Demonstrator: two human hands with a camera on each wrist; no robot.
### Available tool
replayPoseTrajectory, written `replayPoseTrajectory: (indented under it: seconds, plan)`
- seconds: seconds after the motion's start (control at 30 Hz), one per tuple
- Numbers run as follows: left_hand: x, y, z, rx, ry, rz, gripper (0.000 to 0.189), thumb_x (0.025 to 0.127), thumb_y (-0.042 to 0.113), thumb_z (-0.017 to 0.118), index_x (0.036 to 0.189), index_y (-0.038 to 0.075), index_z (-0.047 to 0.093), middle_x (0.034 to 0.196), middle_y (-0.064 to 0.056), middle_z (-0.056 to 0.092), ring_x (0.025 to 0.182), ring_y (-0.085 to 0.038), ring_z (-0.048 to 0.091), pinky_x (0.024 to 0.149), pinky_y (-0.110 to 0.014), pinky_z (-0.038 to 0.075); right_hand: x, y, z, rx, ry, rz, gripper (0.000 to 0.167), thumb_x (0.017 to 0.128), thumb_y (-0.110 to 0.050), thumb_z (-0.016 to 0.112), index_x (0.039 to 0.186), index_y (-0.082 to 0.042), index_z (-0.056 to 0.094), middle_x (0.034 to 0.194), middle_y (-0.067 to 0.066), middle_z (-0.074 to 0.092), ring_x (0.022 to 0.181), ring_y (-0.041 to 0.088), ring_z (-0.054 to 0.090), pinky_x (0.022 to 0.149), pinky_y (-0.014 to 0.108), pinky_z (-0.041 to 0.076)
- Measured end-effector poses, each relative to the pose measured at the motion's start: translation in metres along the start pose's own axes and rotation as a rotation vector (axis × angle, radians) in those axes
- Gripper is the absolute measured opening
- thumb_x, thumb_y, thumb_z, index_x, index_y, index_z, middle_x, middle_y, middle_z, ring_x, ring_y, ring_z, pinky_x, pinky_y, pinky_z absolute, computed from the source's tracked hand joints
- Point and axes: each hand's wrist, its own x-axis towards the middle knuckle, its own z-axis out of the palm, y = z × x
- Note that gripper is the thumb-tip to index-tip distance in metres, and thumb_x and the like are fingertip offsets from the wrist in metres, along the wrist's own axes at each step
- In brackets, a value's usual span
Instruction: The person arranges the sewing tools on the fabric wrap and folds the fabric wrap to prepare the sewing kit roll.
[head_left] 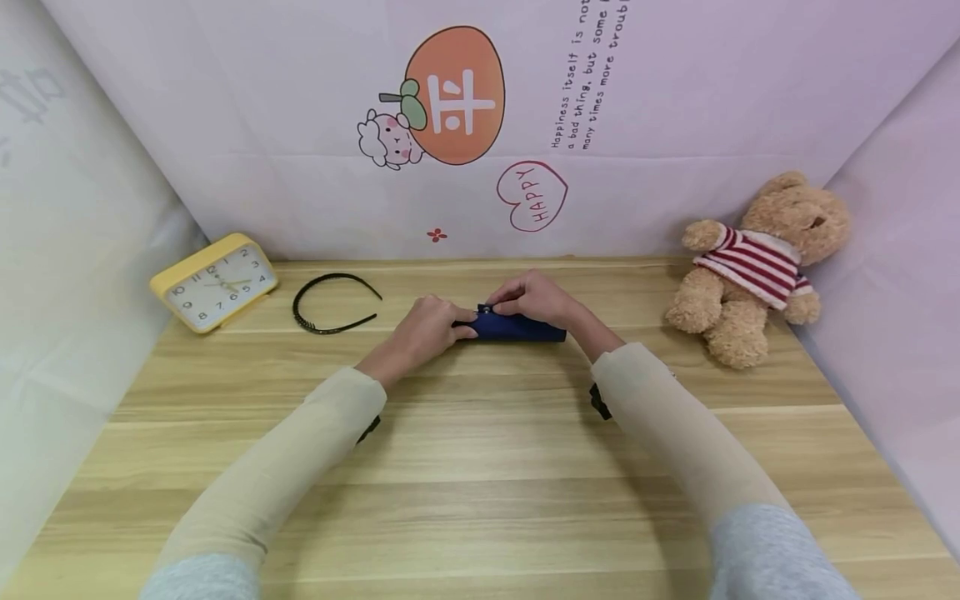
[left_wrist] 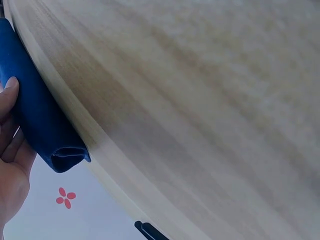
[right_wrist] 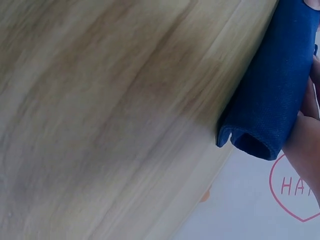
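A blue rolled-up case (head_left: 517, 327) with open, hollow ends lies across the back middle of the table. Near its middle, on the far side, sits a small black strap with a shiny snap (head_left: 486, 309). My left hand (head_left: 429, 329) pinches the left end, thumb on the near side. With bent fingers my right hand (head_left: 536, 297) pinches the roll's far edge beside the snap. In the left wrist view the thumb of the left hand (left_wrist: 14, 185) lies on the blue roll (left_wrist: 37, 110). The right wrist view shows the right hand (right_wrist: 305, 145) behind the roll (right_wrist: 272, 85), its fingers mostly hidden.
A black headband (head_left: 300, 312) lies left of my left hand. Farther left stands a yellow clock (head_left: 217, 283). At the right a teddy bear (head_left: 757, 267) in a striped sweater leans at the wall. A printed white backdrop (head_left: 300, 200) rises behind the wooden table (head_left: 480, 467).
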Motion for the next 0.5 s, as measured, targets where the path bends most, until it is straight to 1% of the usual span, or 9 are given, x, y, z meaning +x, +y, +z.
replayPoseTrajectory:
  seconds: [0.13,0.23,0.4,0.5]
  plan:
    - [0.0001,0.0000,-0.0001,0.001,-0.005,0.005,0.029,0.094,0.023,0.075,0.120,0.010,0.075,0.116,-0.010,0.072,0.103,-0.026,0.071,0.088,-0.038,0.057,0.0008,0.0014,0.0003,-0.003,-0.010,-0.007,0.021,0.097,-0.008,0.068,0.117,-0.004,0.076,0.119,0.011,0.072,0.115,0.026,0.062,0.101,0.044,0.046]
    - [0.0001,-0.0002,-0.0002,-0.003,-0.010,0.006,0.029,0.094,0.023,0.075,0.120,0.009,0.075,0.116,-0.010,0.072,0.103,-0.026,0.071,0.087,-0.037,0.057,0.0017,0.0030,0.0011,-0.009,-0.017,-0.018,0.022,0.097,-0.010,0.069,0.117,-0.005,0.076,0.119,0.009,0.072,0.113,0.024,0.063,0.100,0.042,0.047]
    - [0.0000,-0.0006,0.0000,-0.012,-0.014,0.002,0.029,0.095,0.023,0.073,0.120,0.009,0.074,0.117,-0.010,0.072,0.104,-0.026,0.071,0.087,-0.036,0.057,0.0013,0.0040,0.0023,-0.007,-0.036,-0.046,0.026,0.092,-0.016,0.077,0.116,-0.005,0.076,0.112,0.009,0.073,0.101,0.022,0.066,0.090,0.037,0.052]
    - [0.0003,-0.0009,0.0003,-0.014,-0.016,-0.003,0.029,0.095,0.023,0.073,0.121,0.009,0.074,0.118,-0.010,0.071,0.105,-0.026,0.071,0.087,-0.036,0.057,0.0013,0.0030,0.0027,-0.032,-0.042,-0.066,0.030,0.090,-0.018,0.080,0.116,-0.004,0.076,0.109,0.008,0.073,0.095,0.021,0.066,0.083,0.034,0.054]
